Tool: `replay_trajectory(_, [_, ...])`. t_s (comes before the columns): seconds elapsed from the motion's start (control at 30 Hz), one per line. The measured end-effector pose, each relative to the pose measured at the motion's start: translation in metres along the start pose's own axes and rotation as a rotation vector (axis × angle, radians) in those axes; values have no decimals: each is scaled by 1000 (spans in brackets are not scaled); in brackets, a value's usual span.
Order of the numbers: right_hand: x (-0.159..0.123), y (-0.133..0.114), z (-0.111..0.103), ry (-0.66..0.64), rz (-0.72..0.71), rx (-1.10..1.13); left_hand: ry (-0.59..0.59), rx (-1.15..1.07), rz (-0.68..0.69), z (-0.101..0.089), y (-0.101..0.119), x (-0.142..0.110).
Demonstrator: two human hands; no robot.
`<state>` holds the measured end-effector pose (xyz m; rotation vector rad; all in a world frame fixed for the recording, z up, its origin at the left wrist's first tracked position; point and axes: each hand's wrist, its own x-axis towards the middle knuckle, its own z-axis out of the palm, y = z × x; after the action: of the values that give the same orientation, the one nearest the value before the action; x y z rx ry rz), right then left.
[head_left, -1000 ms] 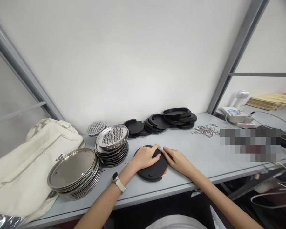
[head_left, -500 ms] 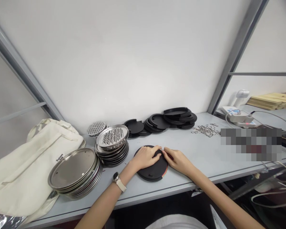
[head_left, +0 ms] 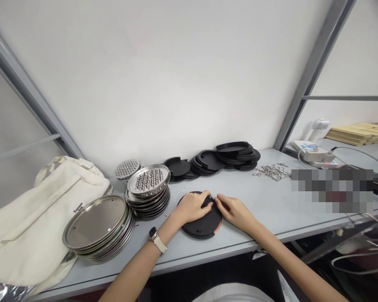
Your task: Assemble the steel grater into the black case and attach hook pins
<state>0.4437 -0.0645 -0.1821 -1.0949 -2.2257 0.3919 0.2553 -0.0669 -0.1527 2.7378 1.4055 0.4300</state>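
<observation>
A black round cover (head_left: 197,228) lies on the table in front of me, with a slot near its front and an orange-red strip along its right edge. My left hand (head_left: 192,206) rests across the cover and holds it down, index finger and thumb towards its far right edge. There, a small shiny metal piece (head_left: 211,197) shows between the fingertips of both hands. My right hand (head_left: 234,211) is closed in a pinch at that edge, its fingertips against the metal piece. The exact grip on it is partly hidden.
Round metal plates (head_left: 96,222) and round graters (head_left: 148,180) are stacked at left, beside a cream bag (head_left: 50,209). More black covers (head_left: 211,159) lie along the wall. Small wire clips (head_left: 272,172) are piled at right, near a white device (head_left: 313,151) with cables.
My left index finger has lifted and shifted slightly left, showing more of the metal piece. The right fingertips have moved very little; the cover stays put.
</observation>
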Motion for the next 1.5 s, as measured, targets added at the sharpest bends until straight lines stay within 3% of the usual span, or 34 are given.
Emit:
replay_trajectory(0.63, [0,3,0,-16,6,5,0,-12,46,-1,0,-1])
replay_trajectory(1.2, [-1,4,0,96,30,13,-29,-53,106,-2,1,-1])
replay_trajectory(1.37, [1,6,2,-23,25,-3,-21,-33,101,0,0,-1])
replay_trajectory(1.5, [1,4,1,-28,24,-1,-14,-15,86,-1,0,-1])
